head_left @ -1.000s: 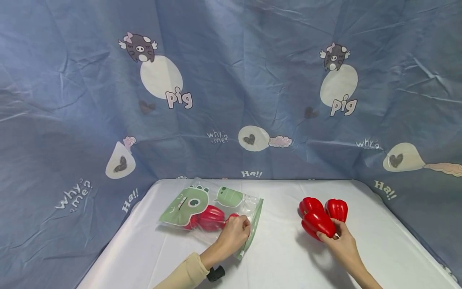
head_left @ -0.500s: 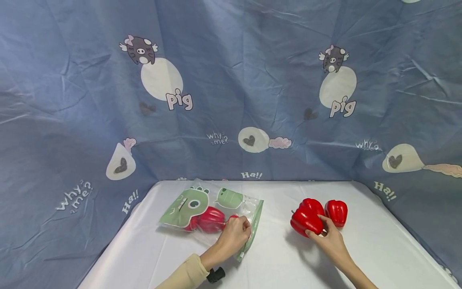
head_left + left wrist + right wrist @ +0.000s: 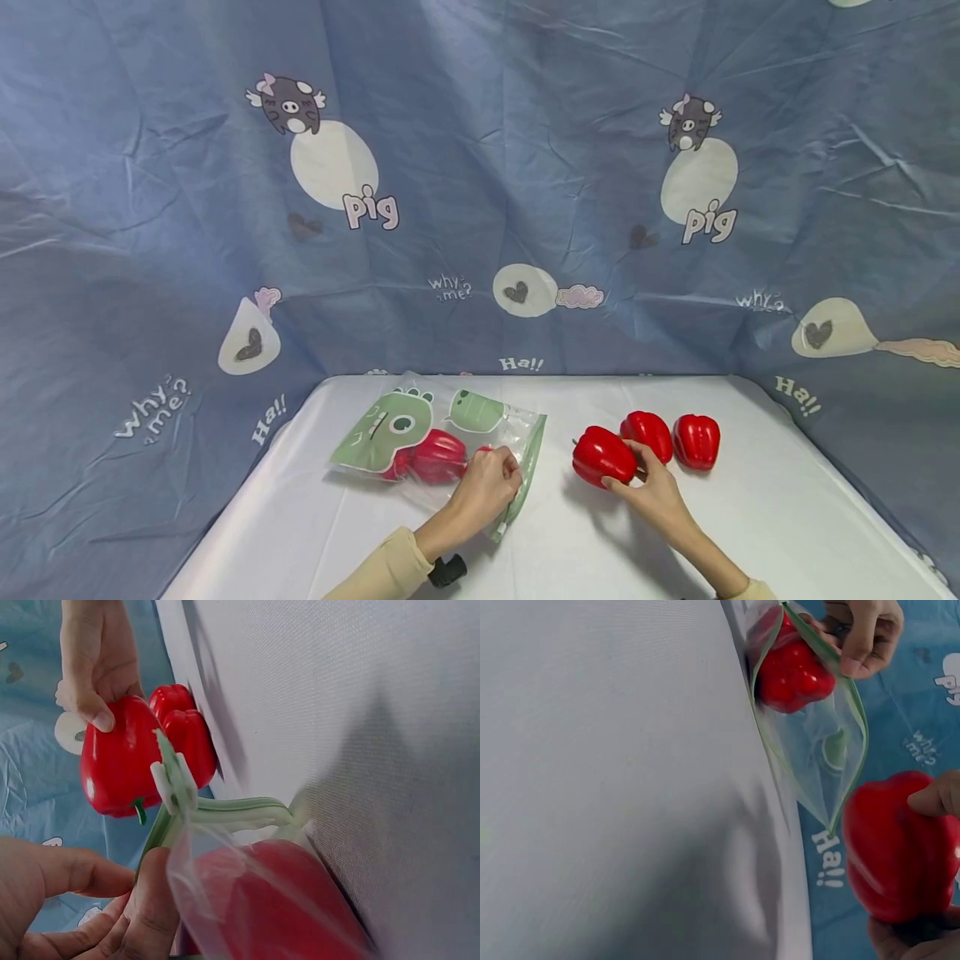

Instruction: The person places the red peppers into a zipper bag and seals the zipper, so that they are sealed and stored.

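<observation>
My left hand (image 3: 489, 485) pinches the green zip edge of a clear zip bag (image 3: 525, 437) printed with a green dinosaur. The bag's mouth gapes in the right wrist view, and red bell peppers (image 3: 795, 675) lie inside. A white slider (image 3: 174, 784) sits at one end of the zip. My right hand (image 3: 651, 492) grips another red bell pepper (image 3: 602, 457) above the table, its green stem (image 3: 140, 811) pointing toward the bag. Thumb and fingers hold it from its blunt end, to the right of the open mouth.
Two more red bell peppers, a nearer-left one (image 3: 647, 435) and a right one (image 3: 697, 442), lie on the white tablecloth (image 3: 570, 550) behind my right hand. A small black object (image 3: 448, 571) lies by my left forearm. A blue printed curtain (image 3: 480, 167) hangs behind the table.
My right hand has carried the bell pepper left, away from the other two and toward the bag's mouth. The left hand keeps its place on the bag's edge.
</observation>
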{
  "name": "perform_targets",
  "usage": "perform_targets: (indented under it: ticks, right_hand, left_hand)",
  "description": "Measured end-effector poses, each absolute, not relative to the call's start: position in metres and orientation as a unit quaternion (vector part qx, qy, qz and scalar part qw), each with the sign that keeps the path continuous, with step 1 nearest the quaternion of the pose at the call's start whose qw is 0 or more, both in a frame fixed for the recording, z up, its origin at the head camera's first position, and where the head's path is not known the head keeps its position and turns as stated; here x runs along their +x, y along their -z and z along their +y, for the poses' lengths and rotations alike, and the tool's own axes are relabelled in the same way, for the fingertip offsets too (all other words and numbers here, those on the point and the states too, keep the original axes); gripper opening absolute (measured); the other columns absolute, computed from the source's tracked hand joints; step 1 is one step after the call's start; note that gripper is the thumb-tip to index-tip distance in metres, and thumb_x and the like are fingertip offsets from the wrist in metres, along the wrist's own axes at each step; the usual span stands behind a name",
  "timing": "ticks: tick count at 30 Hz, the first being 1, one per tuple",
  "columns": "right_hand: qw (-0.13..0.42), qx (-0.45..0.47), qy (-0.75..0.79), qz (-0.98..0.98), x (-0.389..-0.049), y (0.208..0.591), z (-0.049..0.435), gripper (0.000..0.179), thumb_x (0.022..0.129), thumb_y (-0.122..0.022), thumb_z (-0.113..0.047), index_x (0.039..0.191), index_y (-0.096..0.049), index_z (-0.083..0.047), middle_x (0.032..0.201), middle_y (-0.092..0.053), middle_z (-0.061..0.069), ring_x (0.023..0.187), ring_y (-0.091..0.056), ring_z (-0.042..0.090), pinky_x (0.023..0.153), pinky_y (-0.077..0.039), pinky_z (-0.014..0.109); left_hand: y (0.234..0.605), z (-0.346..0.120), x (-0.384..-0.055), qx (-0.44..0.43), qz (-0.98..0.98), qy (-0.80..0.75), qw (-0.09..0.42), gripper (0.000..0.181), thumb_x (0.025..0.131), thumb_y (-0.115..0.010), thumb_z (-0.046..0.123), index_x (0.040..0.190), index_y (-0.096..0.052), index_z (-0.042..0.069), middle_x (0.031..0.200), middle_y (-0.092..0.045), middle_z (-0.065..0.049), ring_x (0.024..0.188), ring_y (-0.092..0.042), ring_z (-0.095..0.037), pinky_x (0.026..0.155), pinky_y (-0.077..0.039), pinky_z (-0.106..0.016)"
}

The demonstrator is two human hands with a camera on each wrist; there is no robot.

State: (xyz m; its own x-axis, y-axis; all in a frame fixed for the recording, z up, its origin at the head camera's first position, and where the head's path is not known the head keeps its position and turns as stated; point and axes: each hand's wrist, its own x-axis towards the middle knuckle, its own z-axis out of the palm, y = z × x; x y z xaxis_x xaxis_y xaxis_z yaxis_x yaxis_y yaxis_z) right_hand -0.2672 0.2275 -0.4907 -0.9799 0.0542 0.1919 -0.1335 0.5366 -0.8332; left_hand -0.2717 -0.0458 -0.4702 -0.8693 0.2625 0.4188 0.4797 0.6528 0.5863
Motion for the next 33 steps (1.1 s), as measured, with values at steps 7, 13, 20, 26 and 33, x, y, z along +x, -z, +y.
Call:
perform_targets:
  ticks: [7, 13, 20, 26, 33]
  right_hand:
    - [0.109, 0.057, -0.486, -0.865, -0.275, 0.494, 0.212, 0.07, 0.074, -0.081, -0.017, 0.132, -0.047, 0.005, 0.125, -0.058, 0.023, 0.113, -0.057, 0.035, 0.094, -0.05, 0.047]
    - [0.1, 0.068, -0.494, -0.861, -0.28, 0.499, 0.201, 0.068, 0.072, -0.081, -0.015, 0.13, -0.049, 0.004, 0.123, -0.06, 0.019, 0.111, -0.058, 0.033, 0.092, -0.051, 0.047]
    - [0.088, 0.069, -0.503, -0.857, -0.288, 0.508, 0.189, 0.066, 0.071, -0.082, -0.012, 0.128, -0.052, 0.004, 0.119, -0.063, 0.018, 0.108, -0.06, 0.03, 0.091, -0.052, 0.042]
    - [0.069, 0.06, -0.499, -0.862, -0.293, 0.511, 0.179, 0.067, 0.071, -0.082, -0.014, 0.128, -0.052, 0.003, 0.12, -0.063, 0.017, 0.107, -0.06, 0.028, 0.09, -0.053, 0.041]
    - [0.063, 0.071, -0.481, -0.871, -0.296, 0.512, 0.169, 0.065, 0.07, -0.08, -0.014, 0.127, -0.053, 0.002, 0.119, -0.063, 0.017, 0.105, -0.061, 0.025, 0.087, -0.052, 0.038]
  left_hand:
    - [0.47, -0.045, -0.272, -0.199, -0.898, 0.365, 0.145, 0.009, 0.079, -0.063, 0.004, 0.071, -0.061, 0.009, 0.056, -0.051, 0.008, 0.051, -0.043, 0.001, 0.048, -0.038, -0.016]
    - [0.468, -0.044, -0.272, -0.196, -0.898, 0.369, 0.138, 0.01, 0.08, -0.061, 0.005, 0.071, -0.061, 0.009, 0.057, -0.051, 0.008, 0.052, -0.044, 0.001, 0.048, -0.039, -0.016]
    - [0.469, -0.044, -0.271, -0.199, -0.895, 0.376, 0.132, 0.009, 0.08, -0.061, 0.004, 0.072, -0.061, 0.008, 0.056, -0.051, 0.008, 0.051, -0.044, 0.001, 0.048, -0.038, -0.016]
    - [0.469, -0.044, -0.271, -0.201, -0.896, 0.375, 0.127, 0.008, 0.08, -0.061, 0.004, 0.073, -0.063, 0.008, 0.056, -0.052, 0.009, 0.051, -0.043, 0.002, 0.048, -0.038, -0.016]
    - [0.47, -0.045, -0.271, -0.205, -0.894, 0.383, 0.11, 0.008, 0.081, -0.061, 0.004, 0.074, -0.062, 0.007, 0.05, -0.053, 0.01, 0.046, -0.045, 0.002, 0.045, -0.038, -0.017]
